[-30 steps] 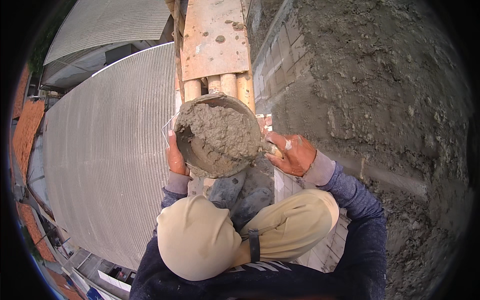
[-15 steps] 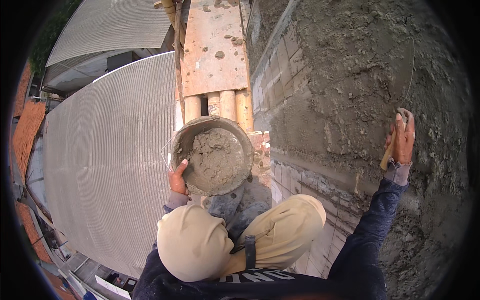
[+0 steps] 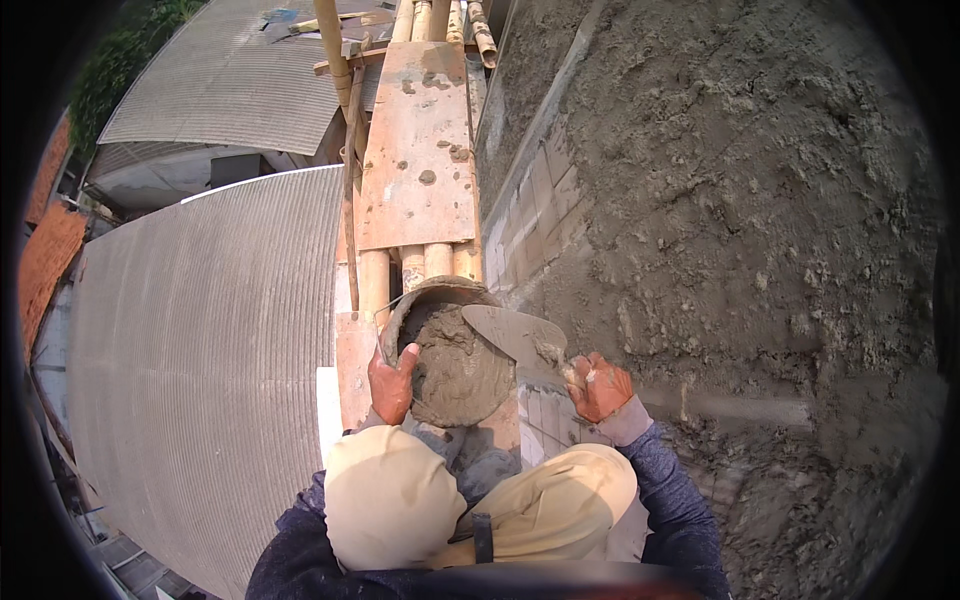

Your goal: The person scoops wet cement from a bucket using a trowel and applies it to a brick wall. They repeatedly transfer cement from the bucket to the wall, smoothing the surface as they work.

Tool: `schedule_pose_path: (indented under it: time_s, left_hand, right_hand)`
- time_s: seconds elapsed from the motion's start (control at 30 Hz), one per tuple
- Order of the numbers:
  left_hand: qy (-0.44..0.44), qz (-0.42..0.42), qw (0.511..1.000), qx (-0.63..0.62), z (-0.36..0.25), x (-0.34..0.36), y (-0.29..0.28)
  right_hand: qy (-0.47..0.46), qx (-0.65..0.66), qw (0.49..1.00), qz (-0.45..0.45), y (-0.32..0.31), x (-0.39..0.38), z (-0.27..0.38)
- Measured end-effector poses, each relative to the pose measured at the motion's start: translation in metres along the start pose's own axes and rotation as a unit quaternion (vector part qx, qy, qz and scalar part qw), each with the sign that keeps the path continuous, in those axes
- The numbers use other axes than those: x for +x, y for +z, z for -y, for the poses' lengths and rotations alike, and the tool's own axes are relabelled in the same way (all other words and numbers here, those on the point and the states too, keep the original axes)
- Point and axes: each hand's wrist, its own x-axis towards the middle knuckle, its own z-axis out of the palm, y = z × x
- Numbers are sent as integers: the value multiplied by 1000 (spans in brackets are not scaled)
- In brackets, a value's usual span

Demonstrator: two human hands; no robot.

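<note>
My left hand [image 3: 391, 384] grips the left rim of a round bucket [image 3: 392, 335], thumb over the edge and fingers hidden outside. Wet grey mortar [image 3: 455, 365] fills much of the bucket, which leans toward me in front of my knees. My right hand [image 3: 600, 387] is closed round the handle of a trowel [image 3: 515, 335], and the handle itself is mostly covered by the fingers. The mortar-smeared blade points left, its tip over the bucket's right side. To the right rises a wall [image 3: 740, 220] coated with rough wet mortar.
Ahead, a mortar-spotted plank [image 3: 415, 150] lies on bamboo poles [image 3: 438, 262] of a scaffold. An upright pole [image 3: 333, 50] stands at its left. Lower down on the left spread corrugated roofs [image 3: 210, 380]. Bare blockwork [image 3: 535, 205] shows beside the plank.
My right hand has brought the trowel from the wall at far right, left and down to the bucket. The bucket now tilts more, and my left hand still holds its rim.
</note>
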Motion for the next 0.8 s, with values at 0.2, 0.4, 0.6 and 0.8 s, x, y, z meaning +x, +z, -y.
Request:
schedule_pose_path:
  time_s: [0.2, 0.4, 0.6, 0.8]
  left_hand:
    - [104, 19, 994, 35, -4, 6, 19]
    - [46, -1, 999, -27, -15, 8, 12]
    - [29, -10, 999, -13, -21, 9, 12]
    - [107, -7, 994, 36, -25, 10, 16]
  right_hand:
    - [-132, -83, 987, -26, 38, 65, 46]
    - [-238, -38, 970, -11, 2, 54, 47]
    - [-128, -120, 982, -75, -31, 63, 25]
    - [-216, -102, 971, -13, 18, 76, 79]
